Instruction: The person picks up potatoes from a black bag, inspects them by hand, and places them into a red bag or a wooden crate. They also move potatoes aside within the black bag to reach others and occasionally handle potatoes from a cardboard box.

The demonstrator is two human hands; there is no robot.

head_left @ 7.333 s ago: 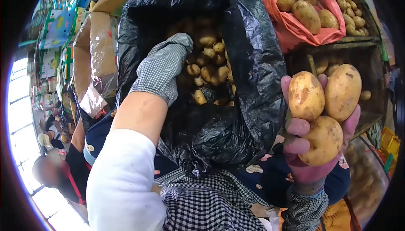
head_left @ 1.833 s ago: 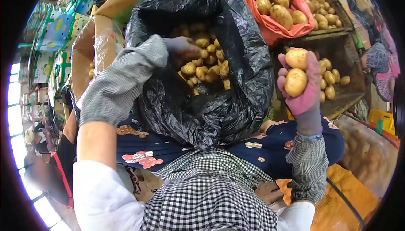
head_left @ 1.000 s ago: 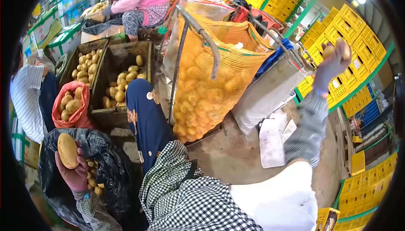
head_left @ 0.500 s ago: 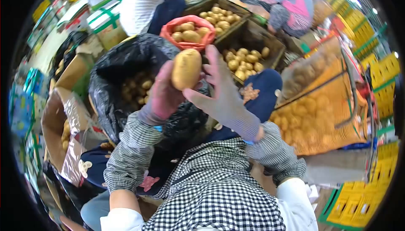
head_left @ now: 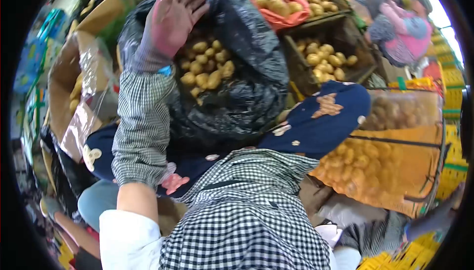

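Note:
My left hand (head_left: 174, 19), in a pink-stained glove, is raised over the rim of a black plastic bag (head_left: 252, 38). Its fingers are stretched out and it holds nothing. Potatoes (head_left: 207, 65) lie in the bottom of that bag. Far to the right, my right hand (head_left: 442, 213) reaches past the framed orange mesh bag (head_left: 414, 171) of potatoes. It sits in the dark edge of the view, so its fingers and anything in them cannot be made out. Both forearms wear checked sleeve covers.
A red bag (head_left: 277, 1) of potatoes and a wooden crate (head_left: 355, 35) with smaller potatoes stand ahead. An open cardboard box (head_left: 61, 87) is at the left. A person in pink (head_left: 402, 30) crouches at the upper right. Yellow crates (head_left: 453, 146) line the right side.
The large potato between my hands is out of sight. My left hand has moved up and left and opened; my right hand has swung far right. The view has shifted.

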